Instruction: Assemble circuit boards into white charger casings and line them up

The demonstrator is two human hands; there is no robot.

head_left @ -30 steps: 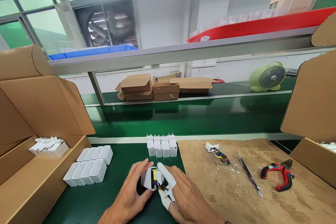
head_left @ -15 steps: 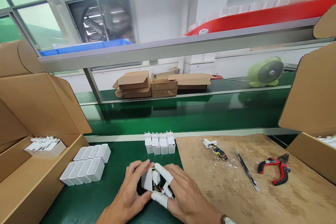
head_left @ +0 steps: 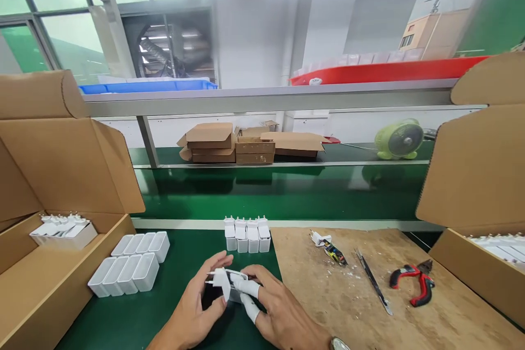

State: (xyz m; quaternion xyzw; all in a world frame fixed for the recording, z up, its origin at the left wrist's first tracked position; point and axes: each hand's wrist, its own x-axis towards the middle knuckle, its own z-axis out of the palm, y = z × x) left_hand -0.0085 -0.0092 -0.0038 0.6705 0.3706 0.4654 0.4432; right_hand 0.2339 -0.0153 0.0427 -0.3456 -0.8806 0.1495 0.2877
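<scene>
A small white plastic plug adapter with a boxy body (head_left: 225,286) is lying on its side between the two hands, over the dark green tabletop (head_left: 182,265). Its two slim pins (head_left: 210,278) are pointing left, into the curve of the bare left hand (head_left: 197,303), whose contact with it is hard to tell. White-covered fingers of the right hand (head_left: 279,303) are gripping its right end and partly hiding its casing.

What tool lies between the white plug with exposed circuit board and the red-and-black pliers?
In the head view, a slim dark metal tool, apparently tweezers, lies there on the brown board.
</scene>
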